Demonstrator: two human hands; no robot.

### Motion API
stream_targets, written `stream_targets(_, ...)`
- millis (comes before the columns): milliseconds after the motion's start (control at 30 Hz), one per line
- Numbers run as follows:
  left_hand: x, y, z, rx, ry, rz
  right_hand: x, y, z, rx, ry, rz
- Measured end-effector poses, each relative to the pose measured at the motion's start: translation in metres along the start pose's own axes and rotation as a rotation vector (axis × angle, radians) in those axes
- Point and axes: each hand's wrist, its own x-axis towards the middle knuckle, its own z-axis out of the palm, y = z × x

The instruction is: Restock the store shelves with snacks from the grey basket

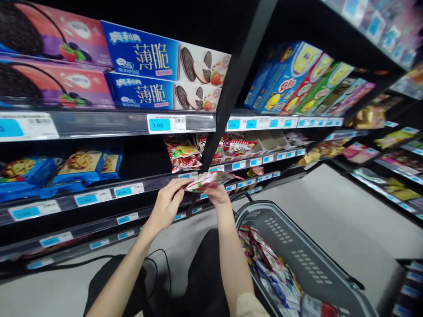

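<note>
Between my hands, in front of the shelf, is a small red-and-white snack packet with some green on it. My left hand grips its left end, thumb toward me and fingers reaching along the far side. My right hand holds the packet's lower right side, with the fingers partly hidden beneath it. Just behind, on the lower shelf, sit similar red bags and an orange-and-green candy bag. To the right of my right forearm stands a grey shopping basket holding several shiny snack bags.
Blue cookie boxes fill the upper shelf, with blue cookie packs below. A black shelf post divides the rack. Colourful boxes stand to its right. A thin black cable crosses the floor near my knees.
</note>
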Motion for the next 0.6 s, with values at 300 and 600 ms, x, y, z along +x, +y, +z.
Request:
stream_targets(300, 0.121, -0.003, 0.024, 0.648, -0.08, 0.287, 0.027, -0.019, -0.03, 0.158, 0.636, -0.405)
stream_targets(600, 0.182, 0.009, 0.015, 0.683, -0.38, 0.025, 0.076, -0.044, -0.042, -0.344, 0.604, -0.502)
